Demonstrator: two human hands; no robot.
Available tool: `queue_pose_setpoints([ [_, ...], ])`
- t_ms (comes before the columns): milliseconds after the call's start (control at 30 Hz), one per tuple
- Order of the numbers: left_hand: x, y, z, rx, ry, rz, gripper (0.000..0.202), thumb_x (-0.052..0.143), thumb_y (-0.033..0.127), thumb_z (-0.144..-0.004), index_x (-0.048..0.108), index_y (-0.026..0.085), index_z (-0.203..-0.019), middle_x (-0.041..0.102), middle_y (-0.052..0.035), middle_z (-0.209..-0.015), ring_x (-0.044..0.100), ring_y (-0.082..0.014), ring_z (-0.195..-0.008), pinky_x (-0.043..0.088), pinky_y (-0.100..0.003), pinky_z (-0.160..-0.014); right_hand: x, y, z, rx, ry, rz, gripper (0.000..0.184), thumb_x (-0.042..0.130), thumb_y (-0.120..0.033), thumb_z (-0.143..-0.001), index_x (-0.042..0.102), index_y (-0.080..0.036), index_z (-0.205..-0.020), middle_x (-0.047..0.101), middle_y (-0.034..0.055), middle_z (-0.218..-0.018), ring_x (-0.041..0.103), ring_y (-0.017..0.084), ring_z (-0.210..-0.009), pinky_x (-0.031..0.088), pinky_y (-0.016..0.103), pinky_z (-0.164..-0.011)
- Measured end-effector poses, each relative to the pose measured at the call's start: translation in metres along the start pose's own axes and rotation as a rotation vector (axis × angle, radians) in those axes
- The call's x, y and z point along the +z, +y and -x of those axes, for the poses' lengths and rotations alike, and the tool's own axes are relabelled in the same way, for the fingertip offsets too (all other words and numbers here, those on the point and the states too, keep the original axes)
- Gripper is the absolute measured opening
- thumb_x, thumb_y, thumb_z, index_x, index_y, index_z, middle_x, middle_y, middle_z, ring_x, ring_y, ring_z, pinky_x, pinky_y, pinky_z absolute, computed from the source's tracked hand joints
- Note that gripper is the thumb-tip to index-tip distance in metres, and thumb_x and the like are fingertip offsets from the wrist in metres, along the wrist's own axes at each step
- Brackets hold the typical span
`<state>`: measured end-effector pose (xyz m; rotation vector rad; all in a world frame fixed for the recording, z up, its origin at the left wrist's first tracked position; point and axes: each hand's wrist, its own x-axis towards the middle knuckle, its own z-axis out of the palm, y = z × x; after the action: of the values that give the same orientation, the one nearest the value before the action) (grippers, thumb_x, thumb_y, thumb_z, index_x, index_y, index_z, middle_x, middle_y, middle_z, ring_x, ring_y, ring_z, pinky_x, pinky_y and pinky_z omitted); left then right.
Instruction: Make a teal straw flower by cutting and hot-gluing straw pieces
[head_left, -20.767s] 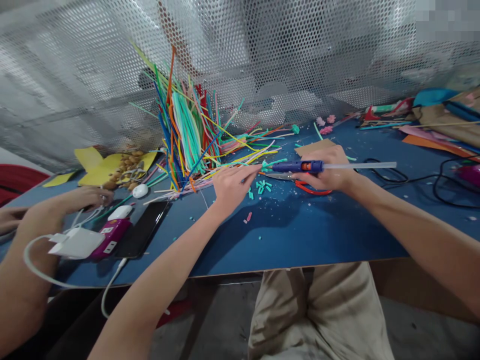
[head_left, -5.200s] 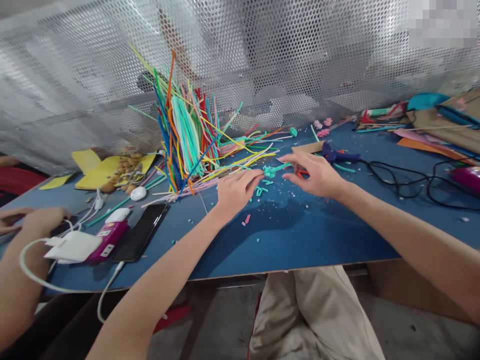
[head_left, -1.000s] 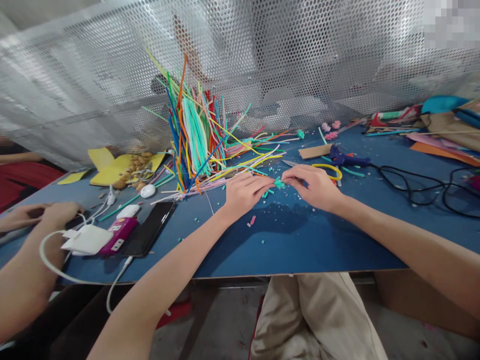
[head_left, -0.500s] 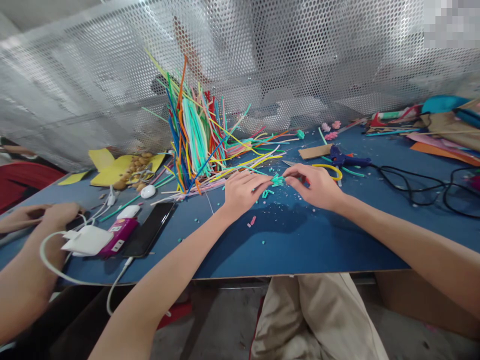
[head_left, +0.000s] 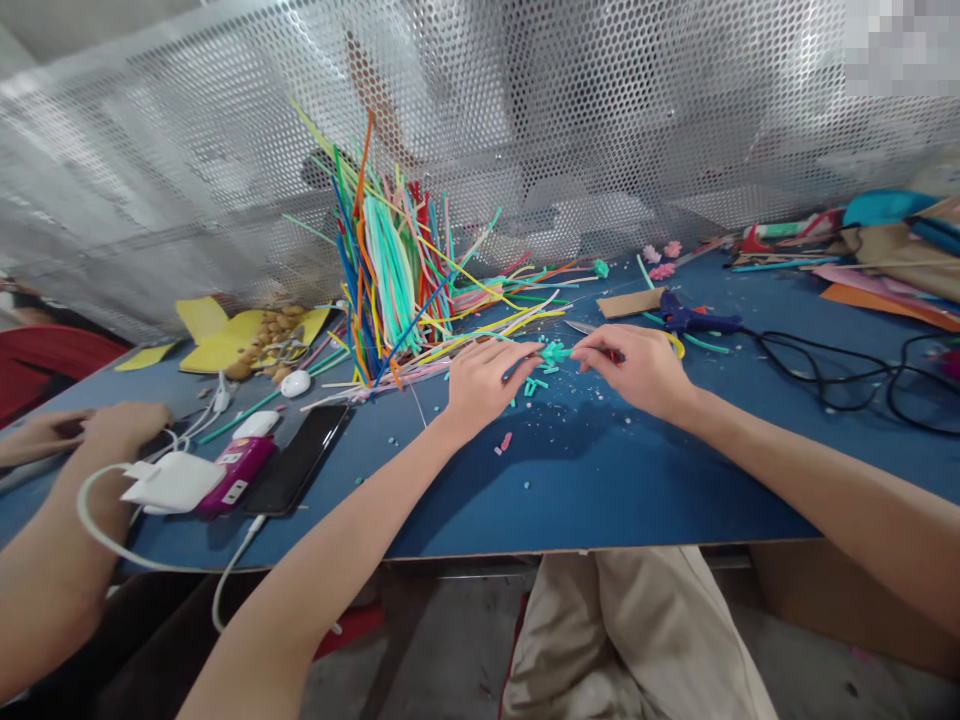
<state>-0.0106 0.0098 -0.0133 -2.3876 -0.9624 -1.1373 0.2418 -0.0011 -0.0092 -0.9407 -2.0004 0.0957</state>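
My left hand (head_left: 484,378) and my right hand (head_left: 634,365) meet over the blue table (head_left: 600,470). Both pinch a small teal cluster of cut straw pieces (head_left: 555,352) between their fingertips, just above the tabletop. Several loose teal bits (head_left: 531,386) lie under it. A tall leaning bundle of coloured straws (head_left: 390,270) stands just behind my left hand. A blue glue gun (head_left: 694,320) lies beyond my right hand, beside a yellow scissors handle (head_left: 677,343).
Another person's hands (head_left: 90,432) rest at the far left by a white charger (head_left: 169,483), a magenta device (head_left: 236,465) and a black phone (head_left: 296,460). Black cables (head_left: 840,375) loop at right. Yellow paper (head_left: 217,340) and a perforated metal screen (head_left: 525,130) stand behind.
Over the last second both hands kept working the teal cluster, lifting it slightly and shifting it a little away from me. Much earlier the right hand held the glue gun, which now lies on the table.
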Motion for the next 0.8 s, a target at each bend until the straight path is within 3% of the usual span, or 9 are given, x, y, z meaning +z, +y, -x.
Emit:
queue_pose_setpoints([
  [467, 0.0, -0.002, -0.001, 0.024, -0.022, -0.026, 0.014, 0.064, 0.036, -0.097, 0.075, 0.028, -0.101, 0.079, 0.0036, -0.096, 0.073, -0.0129, -0.085, 0.048, -0.028, -0.08, -0.003, -0.004, -0.001, 0.113, -0.003, 0.063, 0.035, 0.059, -0.048, -0.096, 0.073, -0.025, -0.074, 0.07, -0.0033, -0.063, 0.059, 0.011, -0.056, 0.042, 0.028, -0.06],
  [667, 0.0, -0.014, 0.0, -0.14, -0.001, -0.056, 0.021, 0.058, 0.039, -0.1, 0.074, 0.026, -0.103, 0.078, -0.0003, -0.094, 0.072, -0.015, -0.087, 0.048, -0.029, -0.08, -0.003, -0.001, -0.005, 0.246, -0.087, 0.091, 0.036, 0.053, -0.054, -0.096, 0.074, -0.025, -0.088, 0.071, -0.0018, -0.066, 0.061, 0.014, -0.056, 0.042, 0.028, -0.06],
  [800, -0.001, -0.019, -0.001, -0.205, 0.001, -0.071, 0.023, 0.056, 0.041, -0.101, 0.073, 0.025, -0.104, 0.077, -0.0006, -0.091, 0.069, -0.0147, -0.078, 0.046, -0.029, -0.077, -0.009, 0.02, -0.012, 0.3, -0.133, 0.184, 0.036, 0.051, -0.049, -0.097, 0.074, -0.025, -0.082, 0.072, -0.0006, -0.068, 0.063, 0.016, -0.06, 0.041, 0.03, -0.063],
])
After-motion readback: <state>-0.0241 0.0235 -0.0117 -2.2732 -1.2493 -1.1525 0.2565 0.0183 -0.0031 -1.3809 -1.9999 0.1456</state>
